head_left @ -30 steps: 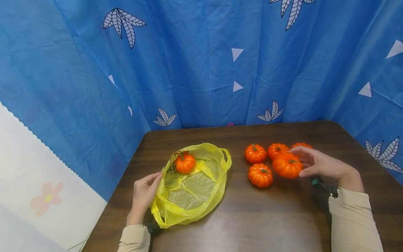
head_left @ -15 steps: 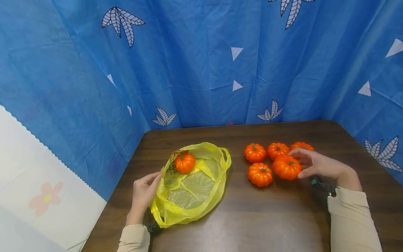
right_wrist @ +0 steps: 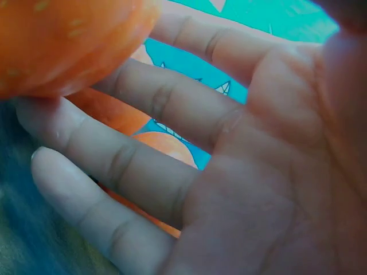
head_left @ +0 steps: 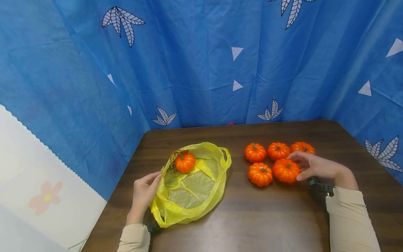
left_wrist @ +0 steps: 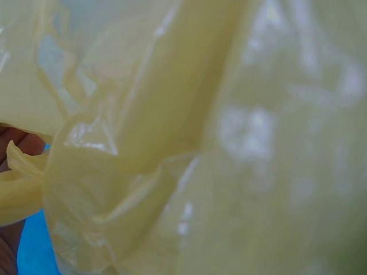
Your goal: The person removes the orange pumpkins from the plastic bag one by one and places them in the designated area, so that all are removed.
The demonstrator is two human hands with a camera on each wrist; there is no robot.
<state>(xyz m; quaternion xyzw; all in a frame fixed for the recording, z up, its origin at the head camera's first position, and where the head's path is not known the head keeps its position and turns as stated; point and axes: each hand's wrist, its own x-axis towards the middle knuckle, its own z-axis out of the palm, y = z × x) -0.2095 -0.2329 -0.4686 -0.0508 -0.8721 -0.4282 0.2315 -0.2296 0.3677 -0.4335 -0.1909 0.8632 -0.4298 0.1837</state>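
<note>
My left hand [head_left: 145,194] pinches the left rim of a yellow plastic bag [head_left: 196,210], which lies with its mouth wide open. Its crumpled film fills most of the left wrist view, with some fingers [left_wrist: 23,143] at the left edge. Inside the bag, toward the back left, sits one small orange pumpkin [head_left: 185,163]. On the right, my right hand [head_left: 318,168] grips another pumpkin [head_left: 286,170] from its right side, thumb in front and fingers behind. In the right wrist view the fingertips lie against that orange pumpkin [right_wrist: 69,43].
Several more pumpkins stand close about the held one: one at front left [head_left: 260,174], one at back left [head_left: 255,153], one behind [head_left: 278,151] and one at back right [head_left: 302,148]. A blue curtain [head_left: 204,70] hangs behind the dark wooden table [head_left: 252,224].
My right hand and its pumpkin have come down and slightly toward me, uncovering the pumpkins behind. The left hand and the bag have stayed in place.
</note>
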